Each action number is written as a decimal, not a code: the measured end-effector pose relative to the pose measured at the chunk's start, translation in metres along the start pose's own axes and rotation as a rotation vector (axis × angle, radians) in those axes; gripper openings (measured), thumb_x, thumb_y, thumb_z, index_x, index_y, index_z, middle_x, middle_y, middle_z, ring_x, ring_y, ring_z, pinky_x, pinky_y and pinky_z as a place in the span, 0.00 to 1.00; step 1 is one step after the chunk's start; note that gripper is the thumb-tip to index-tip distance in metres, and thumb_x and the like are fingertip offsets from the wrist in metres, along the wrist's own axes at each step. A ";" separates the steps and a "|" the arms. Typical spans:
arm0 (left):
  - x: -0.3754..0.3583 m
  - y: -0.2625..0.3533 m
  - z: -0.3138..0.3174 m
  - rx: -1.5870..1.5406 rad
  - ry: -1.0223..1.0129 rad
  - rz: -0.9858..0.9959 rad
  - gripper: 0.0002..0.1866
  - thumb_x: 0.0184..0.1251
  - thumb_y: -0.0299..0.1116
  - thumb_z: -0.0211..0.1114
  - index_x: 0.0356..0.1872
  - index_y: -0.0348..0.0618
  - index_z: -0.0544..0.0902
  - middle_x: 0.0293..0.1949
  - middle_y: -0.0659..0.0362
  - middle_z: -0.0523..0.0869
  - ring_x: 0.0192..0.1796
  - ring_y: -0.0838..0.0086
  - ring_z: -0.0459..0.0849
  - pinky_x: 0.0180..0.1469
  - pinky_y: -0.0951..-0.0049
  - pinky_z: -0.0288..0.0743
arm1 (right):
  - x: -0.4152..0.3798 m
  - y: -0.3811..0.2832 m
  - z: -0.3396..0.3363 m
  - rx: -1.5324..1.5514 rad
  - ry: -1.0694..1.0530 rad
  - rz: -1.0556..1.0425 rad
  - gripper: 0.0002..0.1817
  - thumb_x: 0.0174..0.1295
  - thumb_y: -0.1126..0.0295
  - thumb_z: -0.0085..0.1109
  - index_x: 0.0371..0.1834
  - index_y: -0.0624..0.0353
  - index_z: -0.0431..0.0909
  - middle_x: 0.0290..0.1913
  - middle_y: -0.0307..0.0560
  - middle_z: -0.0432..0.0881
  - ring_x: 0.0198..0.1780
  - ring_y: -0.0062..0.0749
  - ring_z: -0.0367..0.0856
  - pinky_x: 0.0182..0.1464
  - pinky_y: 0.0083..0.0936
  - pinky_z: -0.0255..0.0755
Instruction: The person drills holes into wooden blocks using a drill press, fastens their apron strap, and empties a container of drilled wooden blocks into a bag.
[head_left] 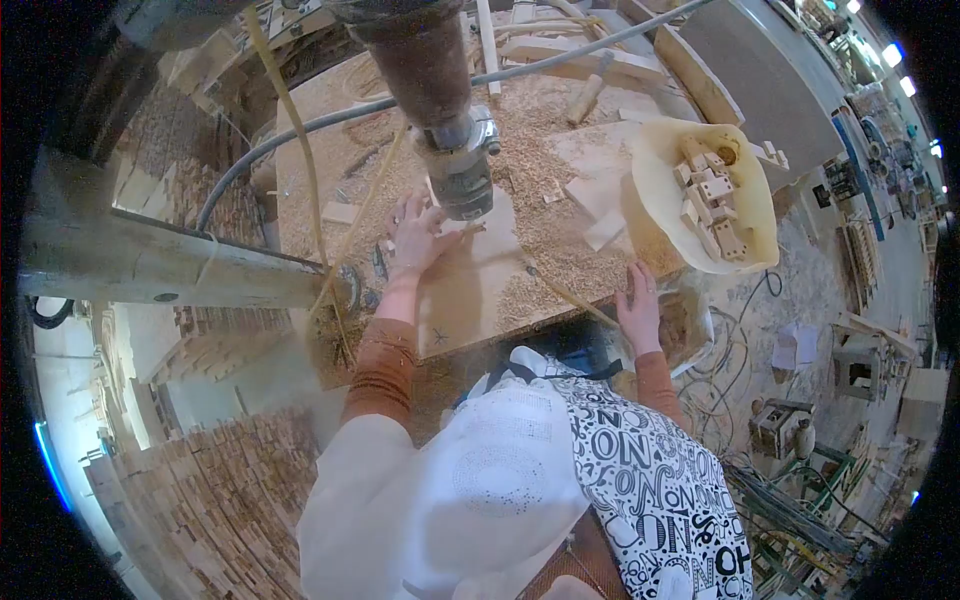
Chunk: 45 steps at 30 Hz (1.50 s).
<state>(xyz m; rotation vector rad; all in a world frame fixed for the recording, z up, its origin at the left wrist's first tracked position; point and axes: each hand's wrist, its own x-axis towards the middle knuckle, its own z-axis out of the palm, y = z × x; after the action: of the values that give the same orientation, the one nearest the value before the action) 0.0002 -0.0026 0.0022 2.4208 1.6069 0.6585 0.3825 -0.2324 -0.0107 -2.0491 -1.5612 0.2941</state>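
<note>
the spindle (465, 185) hides what lies right under it; a small piece (474, 228) shows at its foot, too small to make out well. the left hand (412, 238) rests on the table (455, 315), fingers spread, thumb by that piece; i cannot tell if it grips it. its fingertips are partly hard to see against the shavings (540, 215). the right hand (638, 300) is released, fingers loosely bent, by the table's near edge. between the hands lie low shavings, with a hose (570, 293) slanting over the edge. the basin (660, 215) of blocks (714, 190) bounds the right side, beyond the right hand.
</note>
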 end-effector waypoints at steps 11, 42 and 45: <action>0.000 0.002 -0.004 0.008 0.009 0.000 0.22 0.47 0.51 0.80 0.45 0.60 0.89 0.68 0.57 0.74 0.78 0.56 0.59 0.74 0.42 0.46 | -0.001 -0.006 -0.004 0.014 -0.022 0.008 0.33 0.64 0.69 0.63 0.73 0.58 0.66 0.75 0.57 0.65 0.75 0.55 0.63 0.76 0.43 0.60; 0.001 0.000 0.003 -0.008 0.090 0.054 0.20 0.47 0.52 0.79 0.40 0.57 0.88 0.65 0.59 0.75 0.75 0.57 0.64 0.72 0.45 0.47 | 0.001 -0.003 -0.002 0.037 -0.004 0.015 0.32 0.62 0.71 0.63 0.72 0.59 0.67 0.73 0.59 0.67 0.75 0.56 0.63 0.76 0.43 0.58; 0.000 0.002 0.000 -0.019 0.072 0.041 0.20 0.48 0.51 0.79 0.40 0.57 0.88 0.65 0.59 0.75 0.75 0.57 0.64 0.72 0.45 0.47 | 0.000 -0.003 -0.003 0.041 0.001 0.013 0.32 0.62 0.72 0.63 0.72 0.59 0.67 0.73 0.59 0.67 0.75 0.56 0.63 0.77 0.43 0.58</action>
<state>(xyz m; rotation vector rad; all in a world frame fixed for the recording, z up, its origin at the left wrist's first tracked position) 0.0018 -0.0032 0.0027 2.4487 1.5738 0.7733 0.3813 -0.2324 -0.0066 -2.0285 -1.5293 0.3280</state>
